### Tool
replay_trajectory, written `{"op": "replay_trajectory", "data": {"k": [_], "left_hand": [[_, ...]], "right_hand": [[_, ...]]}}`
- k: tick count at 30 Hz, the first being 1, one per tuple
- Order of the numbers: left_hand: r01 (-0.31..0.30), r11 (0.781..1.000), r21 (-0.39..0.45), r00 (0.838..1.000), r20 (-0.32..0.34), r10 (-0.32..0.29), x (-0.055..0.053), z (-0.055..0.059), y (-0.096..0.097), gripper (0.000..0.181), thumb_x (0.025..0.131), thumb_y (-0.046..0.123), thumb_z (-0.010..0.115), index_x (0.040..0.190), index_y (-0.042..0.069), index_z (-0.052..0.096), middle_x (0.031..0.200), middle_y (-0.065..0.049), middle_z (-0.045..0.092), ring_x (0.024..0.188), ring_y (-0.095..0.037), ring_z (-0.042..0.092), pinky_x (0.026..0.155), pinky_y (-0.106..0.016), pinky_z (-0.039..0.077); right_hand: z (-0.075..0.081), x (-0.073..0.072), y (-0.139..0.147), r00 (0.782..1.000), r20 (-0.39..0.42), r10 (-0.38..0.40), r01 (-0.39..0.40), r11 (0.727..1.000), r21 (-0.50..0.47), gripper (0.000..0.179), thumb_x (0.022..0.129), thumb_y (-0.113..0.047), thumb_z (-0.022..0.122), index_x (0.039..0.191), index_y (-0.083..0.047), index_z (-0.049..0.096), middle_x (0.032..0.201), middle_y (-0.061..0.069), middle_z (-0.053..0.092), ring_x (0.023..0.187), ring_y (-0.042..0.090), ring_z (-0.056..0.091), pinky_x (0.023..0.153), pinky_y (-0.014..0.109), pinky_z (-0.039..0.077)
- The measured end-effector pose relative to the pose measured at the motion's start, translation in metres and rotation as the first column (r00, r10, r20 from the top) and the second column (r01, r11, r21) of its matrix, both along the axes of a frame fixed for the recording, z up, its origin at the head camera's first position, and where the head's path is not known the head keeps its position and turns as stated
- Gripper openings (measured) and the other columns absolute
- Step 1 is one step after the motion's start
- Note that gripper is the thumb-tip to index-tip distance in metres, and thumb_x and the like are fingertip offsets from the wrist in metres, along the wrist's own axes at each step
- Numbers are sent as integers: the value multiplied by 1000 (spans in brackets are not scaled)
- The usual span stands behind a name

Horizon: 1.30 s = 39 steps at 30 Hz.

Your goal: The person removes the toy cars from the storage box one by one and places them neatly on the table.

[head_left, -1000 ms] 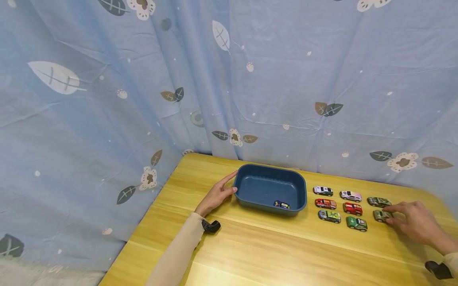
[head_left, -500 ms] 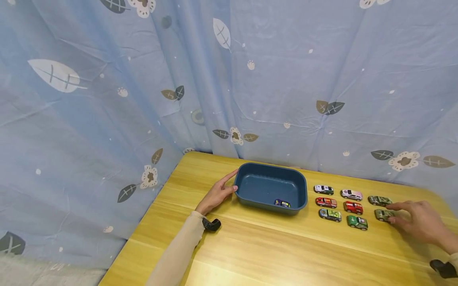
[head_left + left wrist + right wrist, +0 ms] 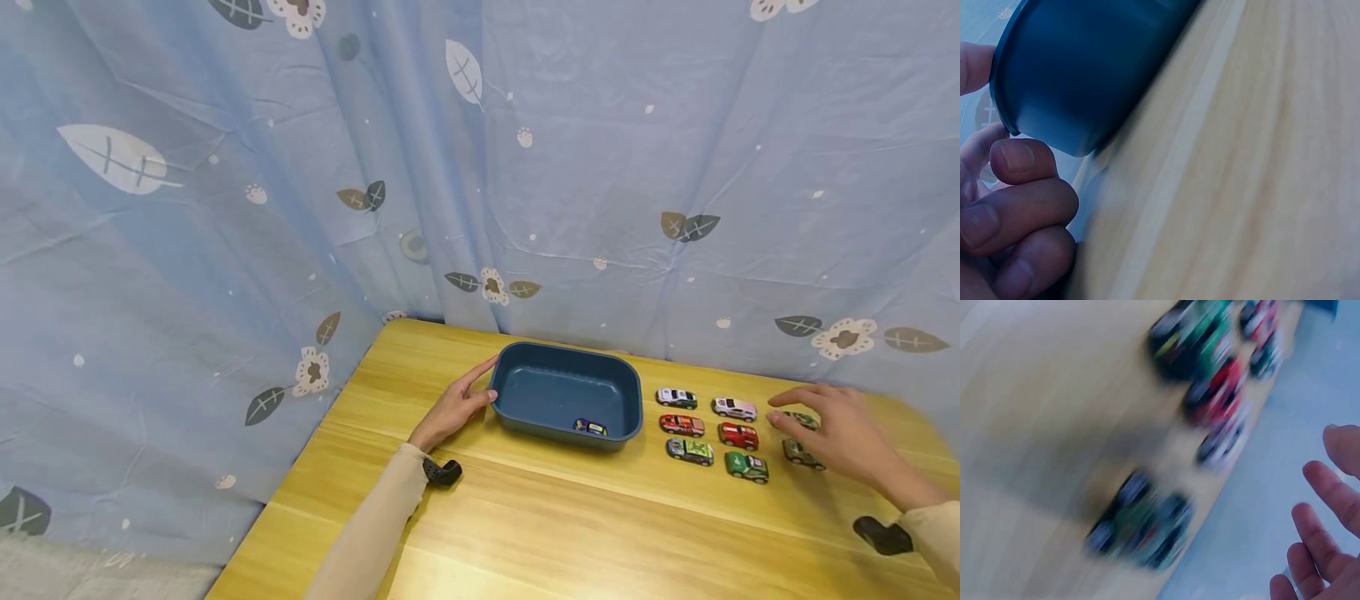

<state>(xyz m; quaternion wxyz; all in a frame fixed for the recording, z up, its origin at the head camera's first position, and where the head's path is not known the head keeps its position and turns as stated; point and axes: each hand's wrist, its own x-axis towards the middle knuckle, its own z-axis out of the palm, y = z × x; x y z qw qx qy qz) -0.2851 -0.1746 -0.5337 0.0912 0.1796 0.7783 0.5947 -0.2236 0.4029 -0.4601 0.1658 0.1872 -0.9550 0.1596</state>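
Note:
At the left end of the dark blue bin (image 3: 566, 427), my left hand (image 3: 456, 408) touches the rim with spread thumb and index finger. Its other fingers (image 3: 1032, 206) are bent below the rim in the left wrist view. My right hand (image 3: 843, 429) hovers with parted fingers over two camouflage toy cars at the right. The far camouflage car (image 3: 802, 419) and the near camouflage car (image 3: 801, 454) are both partly covered by it. Nothing sits between its fingers (image 3: 1319, 540) in the right wrist view. A small purple toy car (image 3: 590, 427) lies inside the bin.
Between bin and right hand stand several toy cars in short columns, among them a white car (image 3: 677, 398), a pink-white car (image 3: 734, 408), a red car (image 3: 738, 436) and a green car (image 3: 746, 467). A blue curtain (image 3: 570, 208) hangs behind the wooden table (image 3: 540, 517).
My right hand has left the near camouflage car and moved up and left over the far one. The left hand and bin have stayed in place.

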Motion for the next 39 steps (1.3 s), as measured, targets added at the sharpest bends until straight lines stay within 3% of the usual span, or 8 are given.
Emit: {"op": "replay_trajectory", "data": {"k": [5, 10, 22, 27, 33, 39], "left_hand": [[-8, 1000, -4, 1000, -3, 8, 0, 0, 0, 63, 107, 29, 65, 163, 44, 39, 55, 7, 32, 47, -12, 28, 53, -24, 30], [-4, 1000, -13, 1000, -12, 4, 1, 0, 0, 64, 107, 30, 65, 164, 41, 38, 55, 7, 33, 47, -11, 29, 53, -25, 31], [1, 1000, -3, 1000, 2, -1, 0, -1, 0, 64, 107, 28, 65, 164, 41, 38, 56, 8, 33, 48, -10, 29, 54, -24, 31], [-11, 1000, 9, 1000, -6, 11, -1, 1, 2, 63, 107, 30, 65, 163, 43, 40, 56, 7, 33, 47, -11, 29, 54, -24, 31], [-11, 1000, -5, 1000, -2, 11, -1, -2, 3, 64, 108, 27, 64, 164, 41, 38, 57, 7, 33, 48, -11, 30, 54, -24, 31], [1, 1000, 17, 1000, 13, -1, 0, -2, 2, 64, 108, 27, 63, 165, 40, 38, 56, 7, 32, 48, -12, 29, 55, -24, 31]], "right_hand": [[7, -7, -51, 995, -23, 97, -99, 991, -90, 10, 95, -19, 80, 102, -12, 80, 126, 32, 65, 112, 51, 52, 90, 62, 31], [9, -12, -94, 988, -3, 154, -153, 982, -112, 6, 96, -20, 79, 100, -16, 81, 137, 33, 58, 121, 56, 46, 92, 69, 32], [-4, -34, -167, 986, 56, 159, -147, 975, -166, 18, 97, -29, 78, 105, -14, 81, 162, 34, 36, 142, 60, 31, 107, 79, 24], [-5, -44, -188, 983, 79, 167, -150, 970, -191, 27, 94, -34, 82, 108, -12, 81, 167, 32, 28, 150, 59, 22, 111, 81, 19], [-10, -48, -198, 973, 178, 145, -125, 985, -123, 37, 83, -42, 90, 108, -15, 82, 168, 37, 20, 154, 60, 16, 108, 84, 23], [-16, -50, -203, 942, 303, 147, -116, 986, -118, 41, 76, -48, 95, 104, -20, 84, 167, 40, 19, 150, 66, 16, 106, 87, 24]]}}
